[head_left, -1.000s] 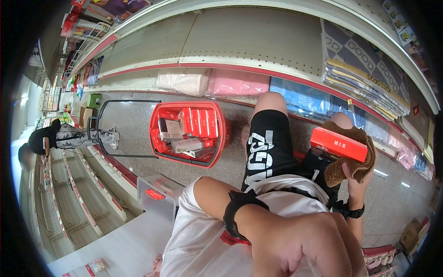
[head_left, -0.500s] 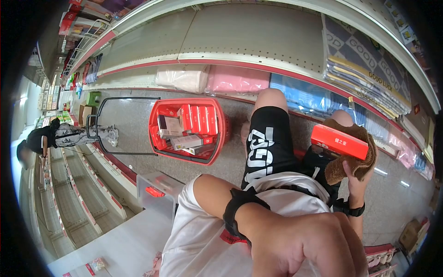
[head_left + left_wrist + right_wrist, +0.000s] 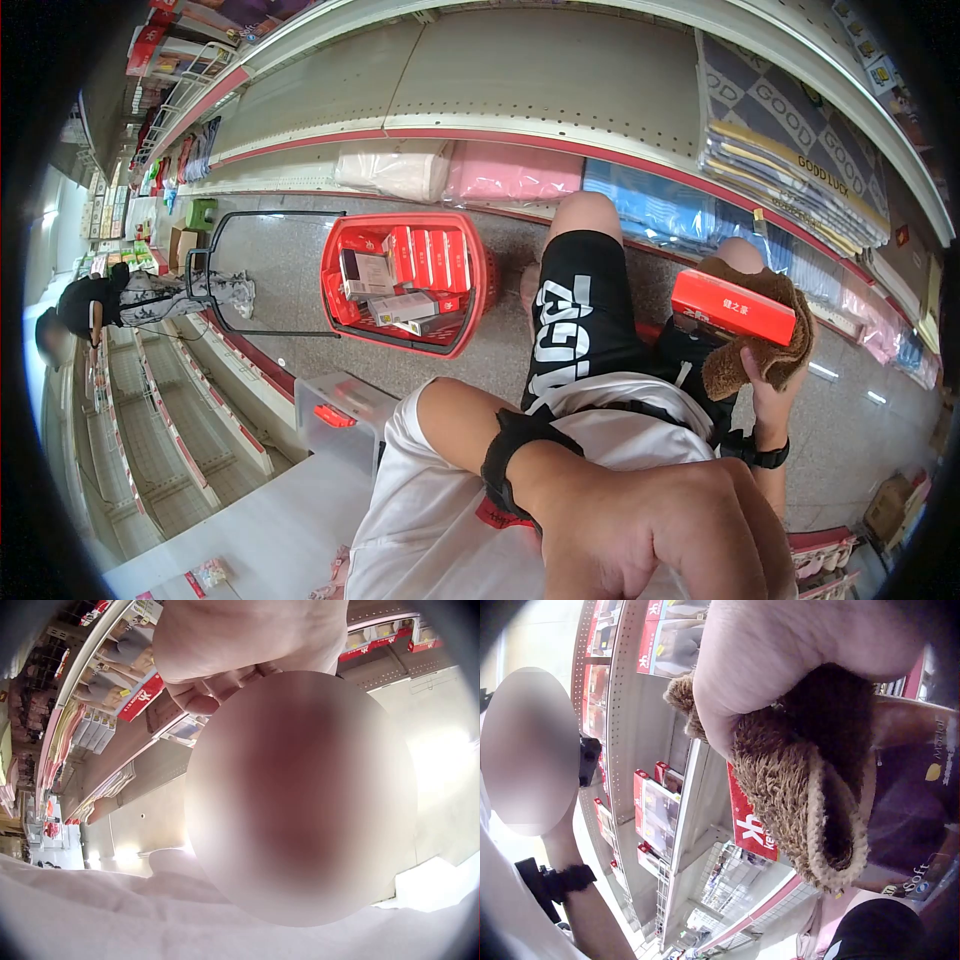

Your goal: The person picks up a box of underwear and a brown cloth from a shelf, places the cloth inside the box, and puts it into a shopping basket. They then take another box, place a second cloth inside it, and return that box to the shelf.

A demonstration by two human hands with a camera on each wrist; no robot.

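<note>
In the head view my right hand (image 3: pixel 772 400) grips a brown fluffy cloth (image 3: pixel 730 370), thumb on its near side. A red box (image 3: pixel 735 305) with white lettering lies against the cloth, above my thigh. The right wrist view shows the cloth (image 3: pixel 780 795) bunched under the hand (image 3: pixel 780 660), with the box's dark printed face (image 3: pixel 915 795) beside it. My left hand (image 3: pixel 660 530) is raised close to the head camera, bent at the wrist. Some bent fingers (image 3: pixel 225 686) show in the left wrist view; a blurred patch hides the rest.
A red basket (image 3: pixel 484 285) with several red and white boxes stands on the floor, its black handle (image 3: pixel 275 213) stretched leftward. Shelves (image 3: pixel 540 75) with packaged textiles (image 3: pixel 515 172) run along the top. A clear bin (image 3: pixel 345 400) stands lower left; a person (image 3: pixel 150 295) is at far left.
</note>
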